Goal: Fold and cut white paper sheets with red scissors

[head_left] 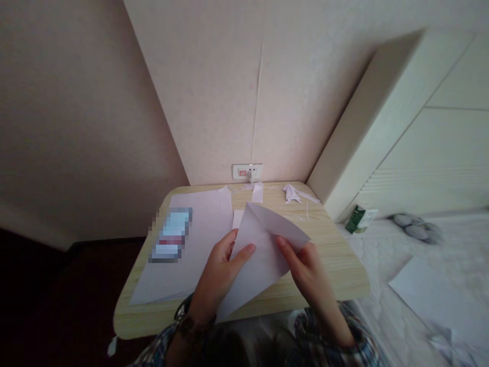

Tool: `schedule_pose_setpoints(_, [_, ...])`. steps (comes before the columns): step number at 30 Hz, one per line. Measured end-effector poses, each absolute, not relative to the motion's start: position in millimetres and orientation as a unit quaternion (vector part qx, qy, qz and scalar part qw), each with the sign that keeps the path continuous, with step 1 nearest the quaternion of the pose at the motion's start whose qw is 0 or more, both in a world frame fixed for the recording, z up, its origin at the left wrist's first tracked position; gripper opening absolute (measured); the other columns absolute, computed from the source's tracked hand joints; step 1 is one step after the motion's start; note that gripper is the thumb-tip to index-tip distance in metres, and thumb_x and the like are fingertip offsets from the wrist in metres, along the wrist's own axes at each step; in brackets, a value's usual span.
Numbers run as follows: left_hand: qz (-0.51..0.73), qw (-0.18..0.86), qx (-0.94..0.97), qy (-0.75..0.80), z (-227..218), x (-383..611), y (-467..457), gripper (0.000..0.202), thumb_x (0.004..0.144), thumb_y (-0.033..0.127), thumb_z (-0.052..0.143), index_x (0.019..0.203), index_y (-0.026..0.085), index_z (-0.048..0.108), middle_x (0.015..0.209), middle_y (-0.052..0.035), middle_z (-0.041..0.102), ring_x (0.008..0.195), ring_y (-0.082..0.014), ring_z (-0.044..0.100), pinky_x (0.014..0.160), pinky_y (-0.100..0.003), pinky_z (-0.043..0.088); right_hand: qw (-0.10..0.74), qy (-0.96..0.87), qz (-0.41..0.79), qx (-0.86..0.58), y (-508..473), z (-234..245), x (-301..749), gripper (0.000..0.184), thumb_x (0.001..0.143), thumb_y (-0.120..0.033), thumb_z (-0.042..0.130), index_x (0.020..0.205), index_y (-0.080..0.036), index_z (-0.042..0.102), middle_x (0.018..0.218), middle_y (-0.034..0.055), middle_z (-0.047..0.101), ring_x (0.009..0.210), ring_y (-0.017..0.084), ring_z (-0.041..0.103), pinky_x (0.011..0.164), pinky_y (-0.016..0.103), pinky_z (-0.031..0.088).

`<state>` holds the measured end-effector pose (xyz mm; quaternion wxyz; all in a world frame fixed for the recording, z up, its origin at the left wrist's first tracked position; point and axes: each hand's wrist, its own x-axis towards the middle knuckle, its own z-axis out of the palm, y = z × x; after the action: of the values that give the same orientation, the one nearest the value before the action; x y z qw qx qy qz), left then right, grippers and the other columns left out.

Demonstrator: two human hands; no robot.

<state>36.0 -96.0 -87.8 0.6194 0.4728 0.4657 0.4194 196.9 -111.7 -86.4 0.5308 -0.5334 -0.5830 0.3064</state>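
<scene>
I have the left hand (218, 269) and right hand (306, 265) both pinching one creased white paper sheet (262, 265) above the wood-grain surface (342, 265).

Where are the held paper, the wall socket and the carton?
Held paper (264, 256): head view, middle of the sheet.
Wall socket (246, 171): head view, its faceplate.
Carton (357, 219): head view, its green side.

Dimly and softly lit, sinking almost to black over the floor (76, 295) at the lower left and growing paler toward the bed (382, 255) on the right. Softly shaded beneath the fold of the held paper (260, 255) and darker along the left wall (76, 127). Stretched toward the edges, slightly blurred at the right hand (308, 265), and broken into coarse pixel blocks over the phone (171, 234).
</scene>
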Motion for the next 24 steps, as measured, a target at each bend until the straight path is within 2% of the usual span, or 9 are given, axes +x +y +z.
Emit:
schedule_pose_setpoints(2, [0.426,0.598,0.496,0.463,-87.9,37.3,-96.0,0.029,0.078,0.039,0.069,0.097,0.017,0.066,0.094,-0.0059,0.075,0.085,-0.0224,0.069,0.074,-0.030,0.054,0.540,-0.566,0.320,-0.535,-112.4,-87.0,193.8,0.028,0.086,-0.032,0.057,0.070,-0.019,0.075,0.060,0.0030,0.072,0.061,0.022,0.066,0.054,0.028,0.052])
schedule_pose_setpoints(4, [0.432,0.559,0.526,0.474,-89.1,38.2,-96.7,0.027,0.082,0.039,0.064,0.096,0.017,0.067,0.093,-0.0057,0.074,0.087,-0.0233,0.068,0.077,-0.031,0.053,0.551,-0.547,0.331,-0.536,-112.6,-88.1,190.8,0.026,0.085,-0.034,0.058,0.075,-0.019,0.077,0.066,0.0034,0.075,0.066,0.023,0.069,0.057,0.029,0.054])
schedule_pose_setpoints(9, [0.440,0.490,0.548,0.516,-92.2,43.1,-102.0,0.025,0.084,0.040,0.060,0.081,0.017,0.064,0.075,-0.0026,0.067,0.077,-0.0227,0.064,0.069,-0.030,0.048,0.579,-0.491,0.344,-0.553,-111.6,-92.0,184.1,0.019,0.080,-0.034,0.067,0.079,-0.019,0.078,0.077,0.0054,0.078,0.071,0.024,0.071,0.064,0.033,0.057])
schedule_pose_setpoints(13, [0.441,0.419,0.592,0.529,-91.1,49.9,-108.8,0.025,0.086,0.040,0.057,0.079,0.017,0.064,0.063,0.0002,0.059,0.072,-0.0217,0.062,0.066,-0.028,0.045,0.619,-0.425,0.345,-0.563,-111.9,-91.8,181.4,0.020,0.074,-0.035,0.074,0.085,-0.018,0.077,0.085,0.0070,0.079,0.079,0.025,0.073,0.071,0.035,0.058])
schedule_pose_setpoints(15, [0.436,0.400,0.605,0.533,-88.7,52.1,-111.3,0.026,0.086,0.040,0.056,0.079,0.017,0.063,0.060,0.0008,0.057,0.069,-0.0215,0.062,0.065,-0.028,0.044,0.630,-0.398,0.345,-0.571,-112.4,-90.9,182.1,0.023,0.071,-0.036,0.077,0.083,-0.017,0.076,0.082,0.0066,0.079,0.076,0.024,0.072,0.068,0.033,0.057])
schedule_pose_setpoints(19, [0.438,0.438,0.583,0.526,-84.1,52.5,-111.0,0.022,0.084,0.038,0.060,0.076,0.018,0.060,0.063,0.0004,0.060,0.067,-0.0198,0.061,0.063,-0.026,0.043,0.626,-0.384,0.317,-0.600,-113.0,-89.4,188.2,0.027,0.073,-0.042,0.075,0.071,-0.015,0.072,0.064,0.0030,0.071,0.055,0.018,0.059,0.047,0.026,0.045])
schedule_pose_setpoints(24, [0.444,0.495,0.559,0.496,-87.9,48.4,-104.7,0.020,0.085,0.036,0.061,0.077,0.018,0.060,0.073,-0.0001,0.065,0.073,-0.0191,0.061,0.066,-0.025,0.045,0.646,-0.407,0.319,-0.562,-109.5,-88.0,198.6,0.020,0.078,-0.039,0.072,0.079,-0.018,0.074,0.067,0.0022,0.070,0.063,0.019,0.060,0.052,0.025,0.046])
